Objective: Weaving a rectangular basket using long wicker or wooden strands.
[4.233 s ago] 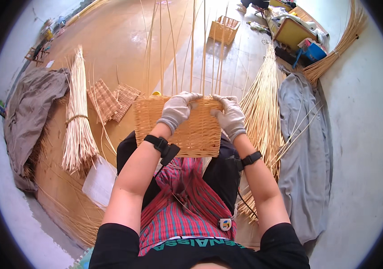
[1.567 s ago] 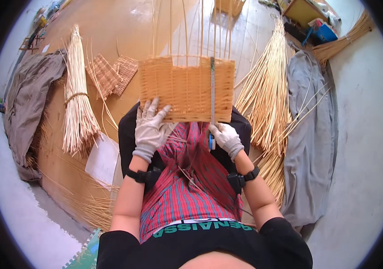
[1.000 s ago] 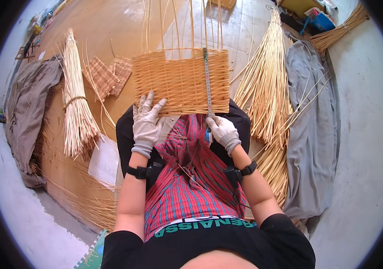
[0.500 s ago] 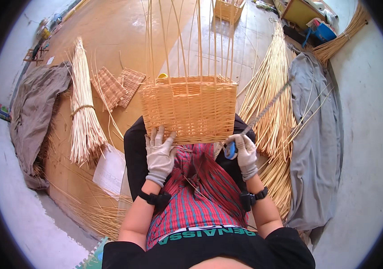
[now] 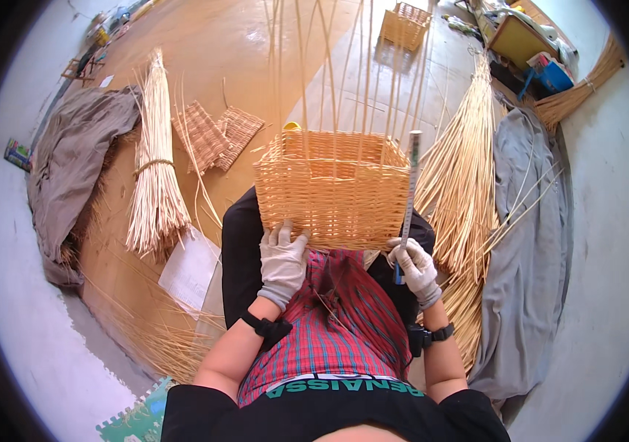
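A woven wicker basket (image 5: 329, 202) rests on my lap, with tall bare stakes rising from its far part. My gloved left hand (image 5: 283, 265) lies against the lower left of its near wall, fingers spread and pressed on the weave. At the basket's lower right corner, my gloved right hand (image 5: 417, 272) is closed round a tape measure (image 5: 408, 199). The blade stands up along the right side of the basket, its free end just above the rim. Most of the blue case is hidden by the right hand's fingers.
To the left lie a tied bundle of pale canes (image 5: 156, 169) and flat woven panels (image 5: 218, 136). A paper sheet (image 5: 191, 271) lies nearby. Loose canes (image 5: 465, 169) and a grey cloth (image 5: 524, 258) are on the right; another basket (image 5: 405, 26) stands farther back.
The tape blade has swung from slanting out to the right to standing upright beside the basket. My right hand has turned with it. My left hand stays on the basket; the view has shifted.
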### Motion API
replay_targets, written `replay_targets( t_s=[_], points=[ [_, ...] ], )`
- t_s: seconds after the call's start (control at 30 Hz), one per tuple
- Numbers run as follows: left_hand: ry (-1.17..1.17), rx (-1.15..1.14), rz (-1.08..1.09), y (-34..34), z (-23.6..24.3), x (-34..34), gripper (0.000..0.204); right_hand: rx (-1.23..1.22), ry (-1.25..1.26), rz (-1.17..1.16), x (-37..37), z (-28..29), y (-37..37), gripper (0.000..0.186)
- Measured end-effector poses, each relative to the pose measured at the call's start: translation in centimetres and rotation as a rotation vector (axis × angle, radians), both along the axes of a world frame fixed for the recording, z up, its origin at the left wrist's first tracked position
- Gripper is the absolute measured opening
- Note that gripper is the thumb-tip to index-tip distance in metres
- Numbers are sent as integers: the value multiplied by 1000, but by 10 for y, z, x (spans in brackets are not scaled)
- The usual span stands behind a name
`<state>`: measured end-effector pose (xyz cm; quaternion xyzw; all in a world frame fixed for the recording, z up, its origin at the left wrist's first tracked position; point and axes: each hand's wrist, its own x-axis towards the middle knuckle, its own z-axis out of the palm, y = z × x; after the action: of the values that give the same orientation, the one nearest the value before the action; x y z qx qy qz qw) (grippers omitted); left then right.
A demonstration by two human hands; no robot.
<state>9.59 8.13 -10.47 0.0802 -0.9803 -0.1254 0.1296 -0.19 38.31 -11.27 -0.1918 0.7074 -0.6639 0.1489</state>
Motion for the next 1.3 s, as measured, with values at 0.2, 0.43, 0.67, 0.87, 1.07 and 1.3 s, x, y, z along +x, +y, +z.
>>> replay_targets(
  t_s=[0.2,0.43,0.67,0.87,1.07,1.3],
  points=[
    [391,669,120,-39,23,-26,25,389,157,73,-35,56,-13,26],
    [549,1035,266,-103,49,-88,24,713,485,242,-92,116,-58,29],
    [502,1198,230,-111,48,-101,18,847,522,231,-109,125,-95,33],
    [415,1120,278,-117,51,-106,21,834,418,-2,-139,142,-46,40],
    [398,1073,258,-122,49,-110,22,942,465,-168,-168,126,-12,43],
    [404,1057,301,-126,45,-111,20,901,484,-196,-170,109,-13,43]
  ],
)
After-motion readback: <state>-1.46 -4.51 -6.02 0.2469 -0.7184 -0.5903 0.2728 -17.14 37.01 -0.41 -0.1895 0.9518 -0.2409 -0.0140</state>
